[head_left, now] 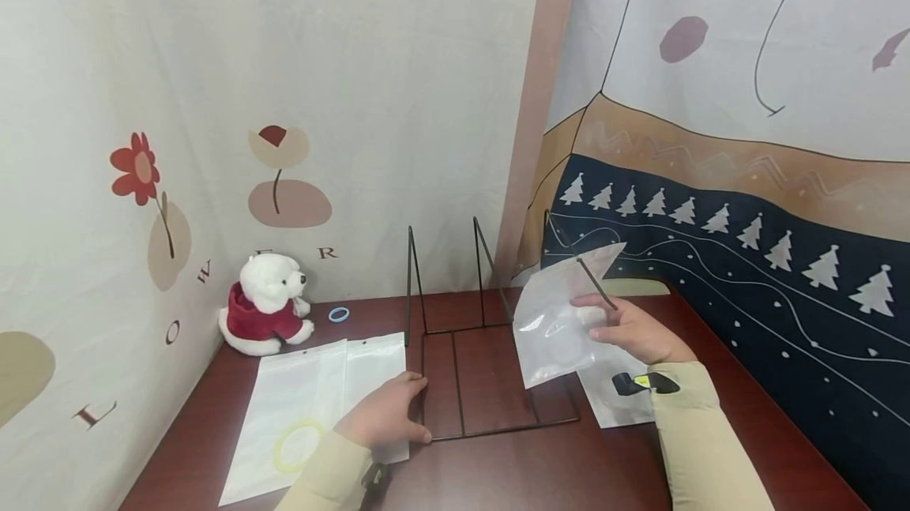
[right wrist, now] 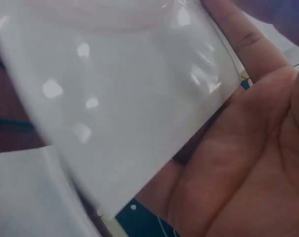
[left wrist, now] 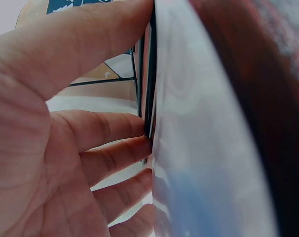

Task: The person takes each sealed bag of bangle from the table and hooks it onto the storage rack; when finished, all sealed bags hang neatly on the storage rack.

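Observation:
In the head view a black wire rack (head_left: 460, 385) with upright wire loops stands on the table. My left hand (head_left: 387, 412) rests at its left front corner, thumb and fingertips touching the wire. In the left wrist view these fingers (left wrist: 112, 131) reach nearly straight to the wire's edge, beside a translucent bag (left wrist: 199, 138). My right hand (head_left: 636, 329) holds a white translucent plastic bag (head_left: 550, 329) at the rack's right end, where a slanting wire crosses it. In the right wrist view the bag (right wrist: 115, 89) spreads glossy before the palm, with a faint pinkish curve near its top.
White bags (head_left: 284, 385) lie flat left of the rack, a pale yellow ring (head_left: 279, 448) showing on one. Another bag (head_left: 618, 396) lies under my right hand. A plush bear (head_left: 263, 302) in red and a small blue ring (head_left: 339, 314) sit at the back left.

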`<state>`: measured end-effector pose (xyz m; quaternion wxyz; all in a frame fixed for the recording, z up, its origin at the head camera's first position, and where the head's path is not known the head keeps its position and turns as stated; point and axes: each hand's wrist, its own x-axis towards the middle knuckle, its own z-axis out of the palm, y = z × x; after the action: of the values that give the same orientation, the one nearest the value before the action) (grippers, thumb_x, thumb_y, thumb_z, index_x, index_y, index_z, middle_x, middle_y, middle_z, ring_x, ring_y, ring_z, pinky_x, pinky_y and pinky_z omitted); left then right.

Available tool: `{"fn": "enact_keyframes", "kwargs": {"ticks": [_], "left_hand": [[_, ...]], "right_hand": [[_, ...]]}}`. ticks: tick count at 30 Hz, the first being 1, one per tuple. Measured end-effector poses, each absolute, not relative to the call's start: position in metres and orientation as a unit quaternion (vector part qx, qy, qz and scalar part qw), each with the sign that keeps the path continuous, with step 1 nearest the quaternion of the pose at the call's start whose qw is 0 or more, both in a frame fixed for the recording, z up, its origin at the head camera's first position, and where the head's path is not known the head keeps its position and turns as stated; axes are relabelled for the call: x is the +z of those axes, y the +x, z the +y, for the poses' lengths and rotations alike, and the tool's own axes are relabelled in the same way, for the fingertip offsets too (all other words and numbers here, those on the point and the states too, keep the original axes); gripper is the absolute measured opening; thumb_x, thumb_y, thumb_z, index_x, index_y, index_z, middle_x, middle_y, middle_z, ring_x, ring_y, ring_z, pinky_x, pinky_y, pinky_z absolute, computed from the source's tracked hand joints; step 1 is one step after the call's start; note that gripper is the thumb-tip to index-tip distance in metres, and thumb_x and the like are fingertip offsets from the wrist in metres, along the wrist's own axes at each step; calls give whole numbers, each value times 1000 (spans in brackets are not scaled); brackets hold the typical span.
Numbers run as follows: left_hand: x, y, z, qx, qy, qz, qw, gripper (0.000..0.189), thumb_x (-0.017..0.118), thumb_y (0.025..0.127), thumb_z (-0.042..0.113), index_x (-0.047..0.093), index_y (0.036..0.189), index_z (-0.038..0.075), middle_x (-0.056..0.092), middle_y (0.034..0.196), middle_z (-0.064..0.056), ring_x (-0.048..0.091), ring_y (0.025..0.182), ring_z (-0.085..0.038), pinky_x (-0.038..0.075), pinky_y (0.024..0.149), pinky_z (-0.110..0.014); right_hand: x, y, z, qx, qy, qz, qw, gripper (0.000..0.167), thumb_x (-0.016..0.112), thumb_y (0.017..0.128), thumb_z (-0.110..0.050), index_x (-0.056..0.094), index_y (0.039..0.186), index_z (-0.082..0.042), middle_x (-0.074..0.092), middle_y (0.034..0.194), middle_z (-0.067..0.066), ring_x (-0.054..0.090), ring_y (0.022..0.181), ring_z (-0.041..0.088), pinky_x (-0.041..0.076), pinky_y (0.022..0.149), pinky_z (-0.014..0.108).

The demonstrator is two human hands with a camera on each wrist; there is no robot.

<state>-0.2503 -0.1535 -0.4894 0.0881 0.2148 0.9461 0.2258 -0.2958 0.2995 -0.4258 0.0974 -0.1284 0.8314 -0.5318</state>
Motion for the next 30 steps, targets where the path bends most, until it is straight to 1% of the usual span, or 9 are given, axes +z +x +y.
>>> {"fn": "enact_keyframes", "kwargs": {"ticks": [3, 6, 10, 14, 18, 21, 24, 27, 30], "left_hand": [[-490, -251, -154, 225, 217, 946, 87, 94, 93, 70, 34, 55, 145, -10, 53, 152, -25, 52, 141, -44, 43, 118, -58], [-490, -251, -154, 226, 217, 946, 87, 94, 93, 70, 33, 55, 145, -10, 53, 152, -26, 52, 141, -44, 43, 118, -58], [-489, -250, -154, 226, 214, 946, 88, 94, 93, 70, 33, 55, 145, -10, 53, 153, -26, 52, 141, -45, 43, 118, -58], [-488, -250, -153, 227, 211, 946, 89, 94, 93, 70, 33, 55, 145, -10, 52, 153, -26, 52, 141, -45, 42, 118, -59], [-487, -249, -153, 230, 211, 946, 91, 94, 93, 70, 32, 55, 145, -10, 52, 153, -26, 52, 141, -45, 42, 118, -59], [-487, -248, -153, 230, 211, 946, 92, 93, 93, 70, 32, 56, 145, -10, 52, 152, -26, 52, 141, -45, 42, 118, -59], [-487, -248, -153, 229, 211, 946, 91, 93, 93, 70, 32, 56, 144, -10, 52, 152, -26, 52, 141, -45, 42, 118, -59], [-488, -249, -153, 228, 211, 946, 91, 93, 93, 70, 32, 56, 145, -10, 52, 153, -26, 52, 141, -45, 42, 118, -59], [-489, -250, -154, 226, 213, 946, 89, 94, 93, 70, 33, 56, 145, -10, 53, 153, -26, 52, 141, -45, 43, 118, -59]], "right_hand": [[-428, -298, 299, -530, -126, 833, 102, 63, 78, 95, -20, 55, 153, -21, 61, 140, 21, 63, 119, 36, 51, 107, 62], [-429, -298, 298, -521, -119, 839, 98, 63, 79, 94, -21, 55, 153, -22, 54, 149, 20, 59, 126, 38, 51, 107, 62], [-429, -299, 297, -507, -108, 851, 86, 61, 78, 95, -22, 57, 152, -24, 39, 164, 21, 44, 142, 45, 46, 111, 68], [-428, -299, 296, -497, -97, 859, 78, 58, 77, 95, -21, 58, 150, -24, 32, 169, 19, 31, 150, 49, 38, 113, 76], [-428, -299, 293, -491, -85, 863, 79, 54, 77, 96, -21, 62, 147, -23, 33, 169, 19, 28, 152, 50, 34, 113, 79], [-429, -298, 292, -489, -77, 865, 80, 46, 76, 96, -23, 66, 141, -22, 39, 166, 18, 30, 150, 48, 36, 112, 78], [-432, -299, 292, -491, -81, 864, 77, 36, 76, 96, -22, 73, 131, -18, 52, 154, 15, 40, 143, 43, 41, 110, 73], [-435, -301, 292, -496, -94, 860, 71, 25, 75, 96, -19, 79, 120, -15, 66, 136, 11, 53, 130, 35, 50, 104, 59], [-437, -303, 292, -493, -107, 860, 69, 19, 74, 97, -17, 82, 114, -15, 73, 124, 8, 61, 118, 29, 54, 97, 44]]}}
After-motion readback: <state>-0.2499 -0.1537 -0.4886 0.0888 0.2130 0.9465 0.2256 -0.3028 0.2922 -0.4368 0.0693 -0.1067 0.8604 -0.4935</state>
